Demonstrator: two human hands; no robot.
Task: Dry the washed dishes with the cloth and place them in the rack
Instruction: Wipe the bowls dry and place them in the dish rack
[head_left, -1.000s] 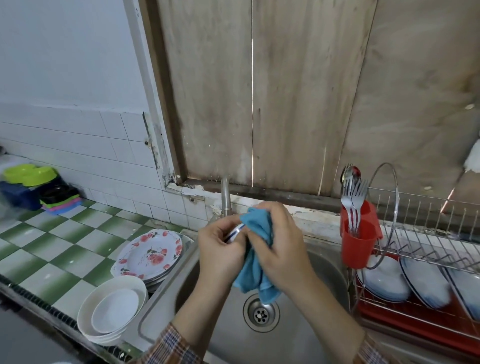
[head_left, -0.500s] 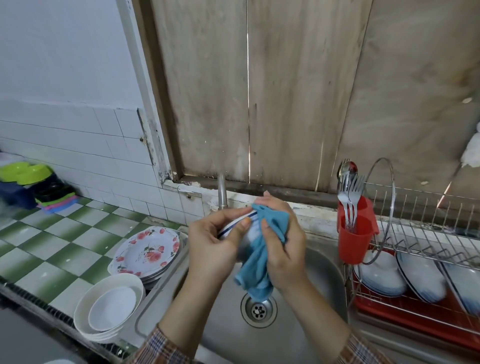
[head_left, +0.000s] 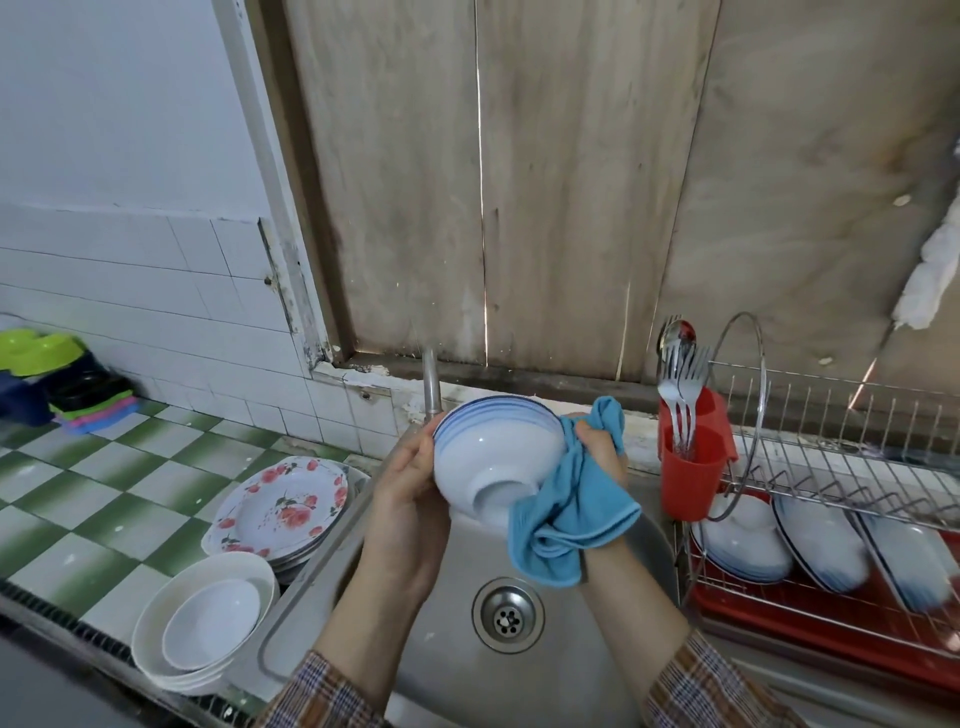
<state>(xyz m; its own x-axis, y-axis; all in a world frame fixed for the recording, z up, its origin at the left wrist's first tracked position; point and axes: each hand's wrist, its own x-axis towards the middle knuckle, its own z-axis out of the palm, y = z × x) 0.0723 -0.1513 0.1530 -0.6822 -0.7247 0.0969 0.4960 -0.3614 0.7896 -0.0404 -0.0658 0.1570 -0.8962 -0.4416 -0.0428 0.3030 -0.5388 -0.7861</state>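
The cloth (head_left: 576, 514) covers most of my right hand (head_left: 600, 452), so only the knuckles and a fingertip show. The fingers of my left hand (head_left: 408, 509) go behind the bowl (head_left: 493, 457), out of sight, and its inside faces away from me. The bowl hides the lower end of the tap (head_left: 430, 384). The rack (head_left: 831, 415) runs off the right edge, and the plate (head_left: 914, 566) at that end is blurred. The forks (head_left: 685, 374) have their handles hidden in the red cup (head_left: 691, 478). The bottom edge cuts off my sleeves (head_left: 711, 686).
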